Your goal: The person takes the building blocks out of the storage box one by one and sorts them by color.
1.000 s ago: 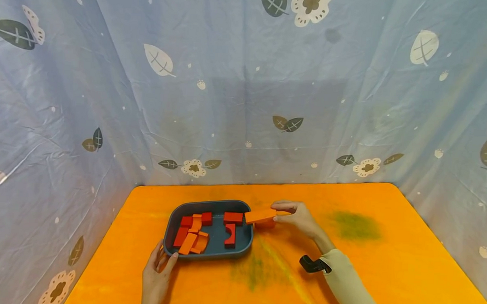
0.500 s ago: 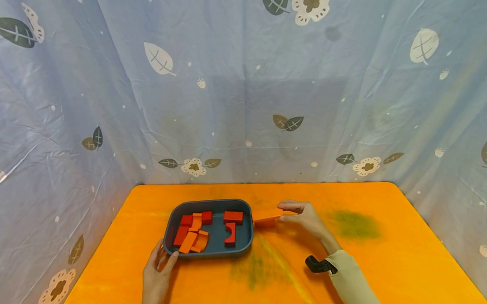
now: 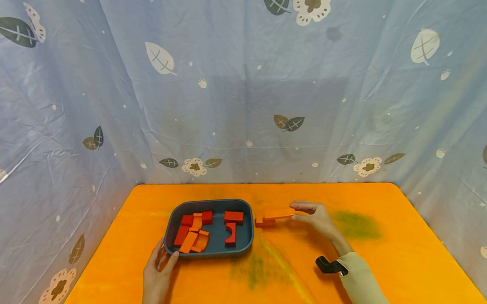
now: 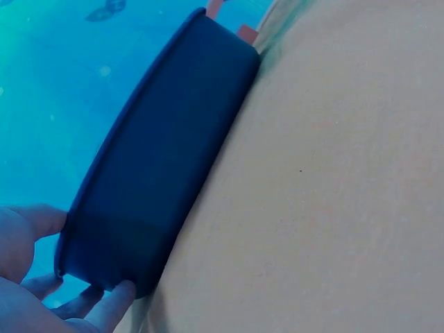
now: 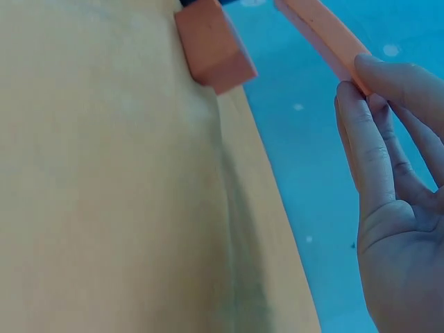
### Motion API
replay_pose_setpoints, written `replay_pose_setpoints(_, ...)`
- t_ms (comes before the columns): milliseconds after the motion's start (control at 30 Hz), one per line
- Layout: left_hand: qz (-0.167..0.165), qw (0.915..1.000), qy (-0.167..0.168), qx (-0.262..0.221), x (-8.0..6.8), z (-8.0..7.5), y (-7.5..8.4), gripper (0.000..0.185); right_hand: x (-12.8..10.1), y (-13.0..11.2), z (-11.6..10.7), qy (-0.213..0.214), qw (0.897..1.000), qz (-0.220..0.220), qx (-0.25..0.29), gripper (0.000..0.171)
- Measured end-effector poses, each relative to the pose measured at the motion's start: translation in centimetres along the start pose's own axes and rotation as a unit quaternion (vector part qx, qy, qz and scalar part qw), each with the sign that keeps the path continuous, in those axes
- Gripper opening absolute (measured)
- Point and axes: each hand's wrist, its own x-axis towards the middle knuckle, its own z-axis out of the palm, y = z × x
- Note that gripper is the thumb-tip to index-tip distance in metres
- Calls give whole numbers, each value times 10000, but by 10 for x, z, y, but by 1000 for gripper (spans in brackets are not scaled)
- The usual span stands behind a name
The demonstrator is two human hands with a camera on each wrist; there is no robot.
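A dark blue-grey tray lies on the table in the head view, with red and orange blocks in it. My left hand holds its front left corner, thumb and fingers on either side; the left wrist view shows the fingertips against the tray wall. My right hand pinches the end of a long, flat orange block between thumb and fingers, off the table. Below its far end, another orange block sits close to the tray's right side. In the right wrist view that block is nearer the camera's left.
An orange-yellow cloth with greenish patches covers the table. Blue patterned curtains surround it at the back and both sides. Inside the tray, a red arch-shaped block and a red rectangular block lie on the right.
The right hand has drawn the long orange block rightward, from the tray's right rim to beyond it. More of the orange block on the table now shows. The left hand stays put.
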Motion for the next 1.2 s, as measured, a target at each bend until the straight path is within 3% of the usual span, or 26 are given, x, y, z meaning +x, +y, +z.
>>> replay_pose_setpoints(367, 9, 10000, -17, 0, -1, 0, 0, 79, -9, 3, -21, 194, 9971, 226, -704, 43)
replay_pose_setpoints(733, 91, 9999, 76, 56, 0, 0, 0, 77, -16, 12, -32, 251, 9966, 304, -730, 43)
replay_pose_setpoints(1200, 176, 9998, 46, 75, 0, -2, 0, 76, -17, 25, -34, 234, 9924, 260, -1181, 43)
